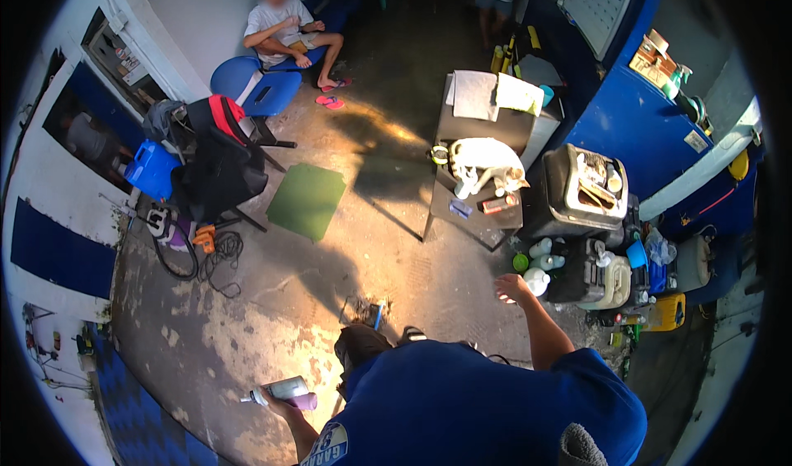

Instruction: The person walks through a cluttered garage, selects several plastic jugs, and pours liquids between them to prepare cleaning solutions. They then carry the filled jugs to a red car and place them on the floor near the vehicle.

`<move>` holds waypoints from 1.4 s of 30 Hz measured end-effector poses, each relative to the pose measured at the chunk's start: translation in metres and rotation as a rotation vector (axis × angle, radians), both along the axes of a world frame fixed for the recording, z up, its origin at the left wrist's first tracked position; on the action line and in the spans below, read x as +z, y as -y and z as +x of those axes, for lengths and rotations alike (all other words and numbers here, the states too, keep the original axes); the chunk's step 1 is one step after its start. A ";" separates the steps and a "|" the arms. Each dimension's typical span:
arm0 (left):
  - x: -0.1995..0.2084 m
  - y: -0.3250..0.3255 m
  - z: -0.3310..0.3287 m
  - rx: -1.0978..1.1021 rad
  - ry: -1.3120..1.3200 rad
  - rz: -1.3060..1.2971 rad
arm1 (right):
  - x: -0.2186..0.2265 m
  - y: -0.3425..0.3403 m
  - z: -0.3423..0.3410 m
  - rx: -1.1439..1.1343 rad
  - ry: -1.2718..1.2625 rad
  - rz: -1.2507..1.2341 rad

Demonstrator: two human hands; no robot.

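My left hand is closed around a grey-white bottle with a thin nozzle. A purple item lies against the bottle in the same grip; whether it is a cloth or a second bottle I cannot tell. My right hand reaches forward with its fingers apart and nothing visible in it. Nearest to it is a white jug on the floor, just to its right. Behind the jug stand pale bottles and a small green tub.
A cat lies on a dark table ahead. To its right are a black bin and several jerrycans. Left are a green mat, a cable and a jacket-draped chair. A person sits at the back.
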State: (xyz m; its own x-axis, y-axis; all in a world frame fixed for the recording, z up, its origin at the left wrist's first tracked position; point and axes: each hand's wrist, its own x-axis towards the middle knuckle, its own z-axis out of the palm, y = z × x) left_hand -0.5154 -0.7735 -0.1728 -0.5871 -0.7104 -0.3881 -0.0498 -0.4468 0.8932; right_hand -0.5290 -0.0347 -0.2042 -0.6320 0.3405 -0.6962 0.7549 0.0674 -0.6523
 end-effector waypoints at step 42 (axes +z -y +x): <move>0.105 -0.764 -1.567 -1.503 -0.586 -0.254 | -0.062 -0.365 -1.224 -0.419 0.141 -0.124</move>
State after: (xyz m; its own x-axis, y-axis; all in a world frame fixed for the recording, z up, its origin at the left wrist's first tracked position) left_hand -2.0825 -0.0099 -0.0683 -0.7869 0.5972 0.1556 0.0738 -0.1592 0.9845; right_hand -1.7528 0.3307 -0.2660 -0.3538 0.4553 -0.8170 0.7822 -0.3348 -0.5254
